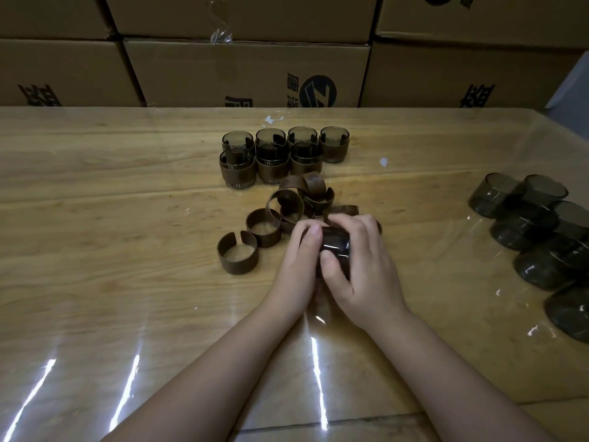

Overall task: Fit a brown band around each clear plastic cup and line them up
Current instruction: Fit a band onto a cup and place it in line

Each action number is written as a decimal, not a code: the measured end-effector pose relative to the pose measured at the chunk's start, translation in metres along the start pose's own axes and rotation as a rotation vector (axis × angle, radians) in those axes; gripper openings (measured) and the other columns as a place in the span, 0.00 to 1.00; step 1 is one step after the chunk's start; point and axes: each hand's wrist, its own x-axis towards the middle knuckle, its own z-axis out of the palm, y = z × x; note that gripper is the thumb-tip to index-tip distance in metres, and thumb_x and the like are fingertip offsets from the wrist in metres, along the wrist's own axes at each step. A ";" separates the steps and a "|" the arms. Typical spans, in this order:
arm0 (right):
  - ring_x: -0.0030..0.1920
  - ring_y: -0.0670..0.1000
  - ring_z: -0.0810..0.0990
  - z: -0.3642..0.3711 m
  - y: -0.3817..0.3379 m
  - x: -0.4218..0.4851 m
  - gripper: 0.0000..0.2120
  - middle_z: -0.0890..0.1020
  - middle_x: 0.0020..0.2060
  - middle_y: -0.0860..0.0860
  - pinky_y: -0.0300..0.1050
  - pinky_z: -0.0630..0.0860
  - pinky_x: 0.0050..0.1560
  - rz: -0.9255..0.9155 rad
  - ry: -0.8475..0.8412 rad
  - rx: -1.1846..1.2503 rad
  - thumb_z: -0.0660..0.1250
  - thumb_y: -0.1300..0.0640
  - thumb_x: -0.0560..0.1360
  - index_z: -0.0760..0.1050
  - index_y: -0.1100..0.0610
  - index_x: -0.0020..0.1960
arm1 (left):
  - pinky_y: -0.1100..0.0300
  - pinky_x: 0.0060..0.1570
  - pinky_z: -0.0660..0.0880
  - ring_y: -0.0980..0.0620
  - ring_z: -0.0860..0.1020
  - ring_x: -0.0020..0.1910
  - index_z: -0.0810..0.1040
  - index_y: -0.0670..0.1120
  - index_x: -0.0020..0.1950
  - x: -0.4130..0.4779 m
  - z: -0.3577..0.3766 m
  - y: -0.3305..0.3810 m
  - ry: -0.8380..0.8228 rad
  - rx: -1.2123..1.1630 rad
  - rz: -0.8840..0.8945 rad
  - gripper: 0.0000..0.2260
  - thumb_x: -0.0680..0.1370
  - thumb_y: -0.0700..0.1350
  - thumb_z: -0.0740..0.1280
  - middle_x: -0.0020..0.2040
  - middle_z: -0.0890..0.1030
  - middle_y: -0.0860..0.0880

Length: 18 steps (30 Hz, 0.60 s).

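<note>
I see both hands — left hand (pixel 301 250), right hand (pixel 363 260) — fingers curled round one cup (pixel 334 245), near the loose bands (pixel 296 205).

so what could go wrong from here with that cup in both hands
1. The cup is held sideways between the left hand and right hand. Smooth plastic could slip out as a band is forced on.
2. The loose bands lie just beyond the fingers. A shove could push them into the banded cups and upset the rows.
3. The bare cups lie heaped on their sides and may roll if bumped.
</note>
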 end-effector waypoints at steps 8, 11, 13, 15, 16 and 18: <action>0.48 0.42 0.74 -0.001 -0.002 -0.002 0.22 0.72 0.54 0.48 0.29 0.72 0.41 0.125 0.009 0.243 0.53 0.44 0.76 0.71 0.56 0.61 | 0.49 0.45 0.78 0.57 0.79 0.44 0.69 0.59 0.55 -0.008 0.000 -0.006 0.138 0.339 0.209 0.15 0.74 0.63 0.54 0.45 0.79 0.56; 0.49 0.41 0.77 -0.001 -0.005 -0.001 0.13 0.76 0.51 0.42 0.30 0.72 0.45 0.233 -0.042 0.462 0.52 0.41 0.75 0.67 0.43 0.56 | 0.56 0.41 0.76 0.59 0.78 0.45 0.69 0.55 0.58 -0.010 0.000 -0.004 0.190 0.469 0.300 0.17 0.74 0.62 0.54 0.47 0.77 0.58; 0.48 0.39 0.78 0.001 -0.007 0.000 0.12 0.77 0.47 0.36 0.32 0.74 0.44 0.339 -0.083 0.618 0.52 0.39 0.73 0.67 0.41 0.53 | 0.61 0.39 0.74 0.60 0.77 0.45 0.71 0.50 0.59 -0.011 0.001 -0.003 0.212 0.532 0.350 0.21 0.74 0.62 0.54 0.49 0.77 0.56; 0.45 0.39 0.80 0.000 -0.008 0.002 0.14 0.78 0.44 0.35 0.34 0.76 0.40 0.486 -0.139 0.756 0.53 0.36 0.71 0.70 0.39 0.50 | 0.59 0.38 0.75 0.59 0.77 0.44 0.73 0.46 0.60 -0.012 0.001 -0.001 0.216 0.589 0.379 0.24 0.74 0.61 0.55 0.51 0.77 0.53; 0.43 0.39 0.81 0.000 -0.007 0.002 0.14 0.80 0.42 0.37 0.35 0.76 0.37 0.579 -0.165 0.818 0.53 0.35 0.70 0.72 0.39 0.49 | 0.56 0.38 0.76 0.58 0.77 0.45 0.73 0.45 0.60 -0.013 0.001 0.001 0.214 0.624 0.387 0.26 0.73 0.61 0.56 0.52 0.77 0.52; 0.36 0.41 0.82 -0.002 -0.006 0.004 0.17 0.82 0.38 0.43 0.34 0.74 0.29 0.753 -0.201 0.922 0.52 0.35 0.73 0.75 0.42 0.49 | 0.53 0.38 0.77 0.54 0.77 0.45 0.74 0.43 0.61 -0.014 0.003 0.004 0.222 0.690 0.397 0.28 0.71 0.62 0.57 0.54 0.77 0.51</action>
